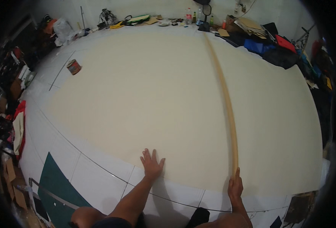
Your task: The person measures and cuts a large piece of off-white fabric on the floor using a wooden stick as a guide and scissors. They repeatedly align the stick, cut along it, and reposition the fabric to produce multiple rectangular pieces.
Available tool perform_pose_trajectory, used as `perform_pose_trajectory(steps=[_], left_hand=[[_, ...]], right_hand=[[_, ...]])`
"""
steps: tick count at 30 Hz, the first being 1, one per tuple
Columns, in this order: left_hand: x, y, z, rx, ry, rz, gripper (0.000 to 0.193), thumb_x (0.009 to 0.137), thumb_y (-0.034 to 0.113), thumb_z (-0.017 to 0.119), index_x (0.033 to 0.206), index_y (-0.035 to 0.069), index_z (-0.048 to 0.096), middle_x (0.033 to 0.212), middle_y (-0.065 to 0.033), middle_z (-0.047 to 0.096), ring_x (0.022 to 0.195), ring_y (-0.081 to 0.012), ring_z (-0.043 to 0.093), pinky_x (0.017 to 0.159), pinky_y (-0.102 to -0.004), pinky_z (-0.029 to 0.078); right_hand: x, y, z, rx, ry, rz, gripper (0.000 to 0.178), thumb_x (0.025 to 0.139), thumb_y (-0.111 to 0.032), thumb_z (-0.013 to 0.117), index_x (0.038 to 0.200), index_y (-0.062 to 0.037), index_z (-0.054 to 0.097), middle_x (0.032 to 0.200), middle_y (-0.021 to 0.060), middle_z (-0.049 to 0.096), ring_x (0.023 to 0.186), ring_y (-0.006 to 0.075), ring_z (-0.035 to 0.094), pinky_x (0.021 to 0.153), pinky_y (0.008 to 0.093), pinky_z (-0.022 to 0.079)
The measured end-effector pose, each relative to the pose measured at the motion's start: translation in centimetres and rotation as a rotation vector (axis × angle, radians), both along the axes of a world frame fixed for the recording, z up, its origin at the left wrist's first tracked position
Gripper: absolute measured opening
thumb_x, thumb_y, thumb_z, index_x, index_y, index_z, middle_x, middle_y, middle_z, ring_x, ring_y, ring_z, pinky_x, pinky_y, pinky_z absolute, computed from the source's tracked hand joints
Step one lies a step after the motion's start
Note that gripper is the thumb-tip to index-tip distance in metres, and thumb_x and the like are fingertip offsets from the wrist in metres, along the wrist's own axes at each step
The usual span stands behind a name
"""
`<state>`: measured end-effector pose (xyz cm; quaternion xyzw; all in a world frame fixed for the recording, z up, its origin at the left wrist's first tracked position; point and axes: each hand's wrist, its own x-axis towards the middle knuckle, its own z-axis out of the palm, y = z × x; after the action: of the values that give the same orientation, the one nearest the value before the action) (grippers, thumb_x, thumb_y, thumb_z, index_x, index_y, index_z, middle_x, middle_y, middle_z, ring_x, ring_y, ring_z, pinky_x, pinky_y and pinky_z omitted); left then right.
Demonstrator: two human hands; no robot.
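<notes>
A large cream sheet [156,95] is spread flat over the white tiles. My left hand [152,164] lies on its near edge, palm down and fingers spread. Across the sheet, right of its middle, runs a long tan wooden strip [227,100], looking bowed in this wide view and casting a thin shadow on its left side. At the near end of that strip, my right hand [235,187] is closed around it, by the sheet's near edge. The strip's far end reaches the sheet's far edge.
A tin can [73,67] stands at the sheet's far left. Bottles [188,16] and clutter line the back wall. Dark and blue cloths [255,45] overlap the far right edge. Near left lies a green sheet [59,190]; piled goods crowd both sides.
</notes>
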<state>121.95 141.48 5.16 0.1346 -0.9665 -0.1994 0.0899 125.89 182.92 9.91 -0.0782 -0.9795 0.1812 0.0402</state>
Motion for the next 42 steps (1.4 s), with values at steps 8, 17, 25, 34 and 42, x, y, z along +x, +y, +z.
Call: perform_pose_trajectory(steps=[8,17,25,34,42], left_hand=[[-0.6,0.3,0.2,-0.002,-0.055,0.029,0.071,0.086,0.045,0.058,0.138,0.002,0.037,0.145,-0.034,0.02,0.136,-0.0495,0.017,0.108,-0.0623,0.012],[-0.4,0.1,0.9,0.049,-0.174,0.048,0.071,0.087,0.047,0.057,0.14,0.005,0.035,0.148,-0.0304,0.014,0.139,-0.0463,0.01,0.11,-0.0609,0.009],[-1.1,-0.1,1.1,0.095,-0.13,0.034,0.071,0.087,0.048,0.057,0.14,0.007,0.035,0.148,-0.0293,0.014,0.139,-0.0464,0.011,0.109,-0.0616,0.01],[-0.3,-0.5,1.1,0.149,-0.063,0.073,0.056,0.091,0.036,0.054,0.136,0.005,0.04,0.146,-0.03,0.019,0.137,-0.0456,0.018,0.109,-0.0593,0.013],[5.4,-0.8,2.6,0.423,0.051,0.517,0.052,0.09,0.024,0.055,0.132,-0.004,0.041,0.126,-0.027,0.044,0.115,-0.0394,0.044,0.097,-0.0461,0.035]], right_hand=[[-20.6,-14.9,-0.7,0.091,-0.025,0.545,0.057,0.091,-0.028,0.053,0.143,-0.0201,0.034,0.087,0.0171,0.057,0.077,0.0349,0.06,0.067,0.0471,0.053],[-34.2,-30.0,-1.9,0.215,0.031,0.639,0.059,0.092,-0.03,0.051,0.145,-0.0361,0.025,0.091,0.0146,0.056,0.079,0.0331,0.061,0.069,0.0472,0.054],[-37.0,-31.7,-0.8,0.071,-0.072,0.571,0.062,0.094,-0.029,0.05,0.148,-0.0202,0.021,0.087,0.0208,0.059,0.078,0.0356,0.061,0.07,0.0474,0.053],[-13.7,-6.7,0.7,0.192,-0.203,0.797,0.067,0.083,-0.017,0.066,0.142,-0.0075,0.034,0.082,0.0168,0.056,0.074,0.0323,0.057,0.062,0.0444,0.049],[-4.3,-8.5,2.9,0.038,-0.104,1.054,0.059,0.079,-0.02,0.068,0.134,-0.0187,0.047,0.082,0.0143,0.057,0.071,0.0319,0.057,0.059,0.0438,0.05]])
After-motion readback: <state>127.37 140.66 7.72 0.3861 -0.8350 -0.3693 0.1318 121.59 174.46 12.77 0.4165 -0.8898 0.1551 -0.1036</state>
